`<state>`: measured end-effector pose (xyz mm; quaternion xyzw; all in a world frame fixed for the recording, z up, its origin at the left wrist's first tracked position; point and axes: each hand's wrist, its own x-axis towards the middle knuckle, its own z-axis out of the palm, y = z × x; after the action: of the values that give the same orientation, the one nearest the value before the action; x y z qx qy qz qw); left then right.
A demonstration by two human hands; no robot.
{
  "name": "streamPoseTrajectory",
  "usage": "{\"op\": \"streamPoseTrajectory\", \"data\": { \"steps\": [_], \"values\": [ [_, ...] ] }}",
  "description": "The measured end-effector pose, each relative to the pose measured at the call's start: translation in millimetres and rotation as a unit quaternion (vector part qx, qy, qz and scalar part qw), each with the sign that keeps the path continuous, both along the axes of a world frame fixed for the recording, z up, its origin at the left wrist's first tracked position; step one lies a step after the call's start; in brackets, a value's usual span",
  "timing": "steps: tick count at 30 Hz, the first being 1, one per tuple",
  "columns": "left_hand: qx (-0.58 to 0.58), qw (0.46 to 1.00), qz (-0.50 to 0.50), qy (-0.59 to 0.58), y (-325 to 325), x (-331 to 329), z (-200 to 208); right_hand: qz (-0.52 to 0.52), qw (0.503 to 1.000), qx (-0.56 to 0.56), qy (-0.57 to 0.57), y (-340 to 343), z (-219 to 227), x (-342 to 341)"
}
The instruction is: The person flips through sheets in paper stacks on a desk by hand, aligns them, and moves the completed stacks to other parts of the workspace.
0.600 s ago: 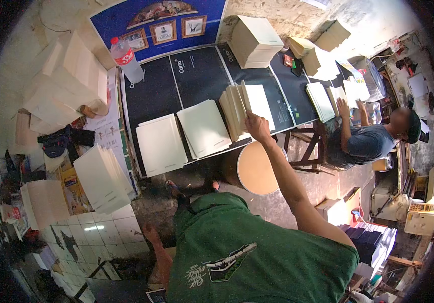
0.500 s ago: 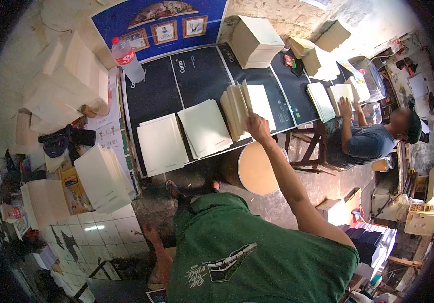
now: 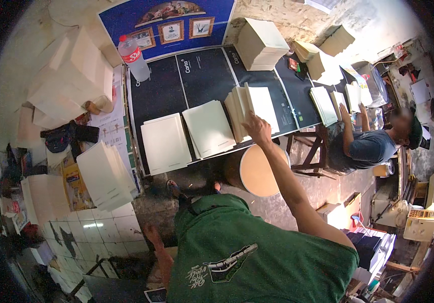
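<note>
My right hand (image 3: pixel 258 128) reaches over the table's front edge to a fanned stack of cream sheets (image 3: pixel 237 113). Its fingers are apart and touch the stack's near side, beside a flatter pile of white sheets (image 3: pixel 263 108). I see no sheet gripped in it. My left hand (image 3: pixel 153 235) hangs low beside my green shirt, dim and slightly blurred, its fingers seemingly stretched out with nothing in them. Left of the fanned stack lie a middle pile of sheets (image 3: pixel 209 129) and a leftmost pile (image 3: pixel 165 143), both on the dark-covered table (image 3: pixel 159 93).
A plastic bottle (image 3: pixel 134 59) and a tall paper block (image 3: pixel 260 44) stand at the back. A round-topped stool (image 3: pixel 263 171) is under the front edge. At right a co-worker (image 3: pixel 363 149) sits handling sheets. More paper piles (image 3: pixel 106 174) lie at left.
My right hand has shifted slightly on the fanned stack, from one pointing finger to fingers more spread. The co-worker's hands have moved apart over their sheets. The view has shifted slightly.
</note>
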<state>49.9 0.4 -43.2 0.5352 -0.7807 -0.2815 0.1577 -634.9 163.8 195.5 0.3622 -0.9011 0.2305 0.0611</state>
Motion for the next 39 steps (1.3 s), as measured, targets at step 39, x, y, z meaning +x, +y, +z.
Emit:
{"op": "streamPoseTrajectory", "data": {
  "steps": [39],
  "values": [
    [-0.173, 0.846, -0.494, 0.101, -13, -423, 167, -0.033, 0.993, -0.109, 0.042, 18, -20, -2]
  ]
}}
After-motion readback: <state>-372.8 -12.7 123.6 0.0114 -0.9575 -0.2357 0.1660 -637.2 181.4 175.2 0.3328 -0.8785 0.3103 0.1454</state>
